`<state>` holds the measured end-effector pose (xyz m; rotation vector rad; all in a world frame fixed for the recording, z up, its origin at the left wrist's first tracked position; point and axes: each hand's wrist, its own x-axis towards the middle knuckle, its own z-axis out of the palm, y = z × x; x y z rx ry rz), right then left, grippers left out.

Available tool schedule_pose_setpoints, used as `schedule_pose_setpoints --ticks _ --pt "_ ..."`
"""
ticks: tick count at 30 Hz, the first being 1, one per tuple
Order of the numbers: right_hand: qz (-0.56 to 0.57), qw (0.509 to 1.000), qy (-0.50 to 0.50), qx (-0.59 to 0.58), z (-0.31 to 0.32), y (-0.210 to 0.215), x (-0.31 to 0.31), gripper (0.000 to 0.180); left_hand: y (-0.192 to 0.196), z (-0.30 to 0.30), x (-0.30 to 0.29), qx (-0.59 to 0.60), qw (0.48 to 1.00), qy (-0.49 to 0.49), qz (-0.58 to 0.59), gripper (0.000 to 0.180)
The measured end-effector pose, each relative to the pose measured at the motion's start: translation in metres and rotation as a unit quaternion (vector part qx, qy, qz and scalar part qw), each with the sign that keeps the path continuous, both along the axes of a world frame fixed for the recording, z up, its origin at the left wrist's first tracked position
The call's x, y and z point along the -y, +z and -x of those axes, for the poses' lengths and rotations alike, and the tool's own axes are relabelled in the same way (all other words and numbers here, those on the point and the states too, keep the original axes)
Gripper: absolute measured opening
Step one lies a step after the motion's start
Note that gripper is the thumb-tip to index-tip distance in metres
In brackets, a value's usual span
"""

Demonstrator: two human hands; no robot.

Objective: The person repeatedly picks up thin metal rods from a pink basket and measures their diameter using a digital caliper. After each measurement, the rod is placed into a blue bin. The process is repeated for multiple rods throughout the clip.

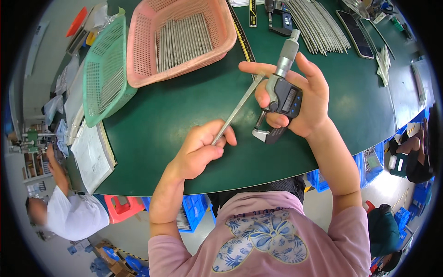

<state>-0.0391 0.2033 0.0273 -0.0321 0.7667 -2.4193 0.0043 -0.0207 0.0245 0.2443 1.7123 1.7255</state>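
A green worktop (184, 111) is seen carrying a pink basket (177, 39) filled with metal rods, with a green basket (105, 69) tilted just beside it. A stack of papers (92, 154) is laid at the left edge, while loose rods (318, 25), a caliper (277, 16), a ruler (241, 32) and a phone (355, 27) are spread along the far side.
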Motion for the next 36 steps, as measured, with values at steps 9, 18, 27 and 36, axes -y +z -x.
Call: schedule_pose_setpoints --ticks 9,18,27,36 --pt "-0.067 0.996 -0.029 -0.047 -0.001 -0.006 -0.002 0.059 0.004 0.008 0.016 -0.047 0.998 0.046 -0.007 0.049" --pt "-0.050 0.999 -0.013 0.003 -0.002 -0.007 -0.003 0.048 0.007 0.017 0.020 -0.150 0.945 0.108 -0.271 0.073" --pt "-0.057 0.996 0.055 -0.039 -0.014 -0.015 0.021 0.065 -0.024 0.007 -0.032 -0.096 0.945 0.254 -0.182 0.017" --pt "-0.049 0.999 -0.010 0.017 -0.003 -0.005 0.004 0.064 -0.024 0.007 -0.018 -0.006 0.969 0.130 -0.208 0.017"
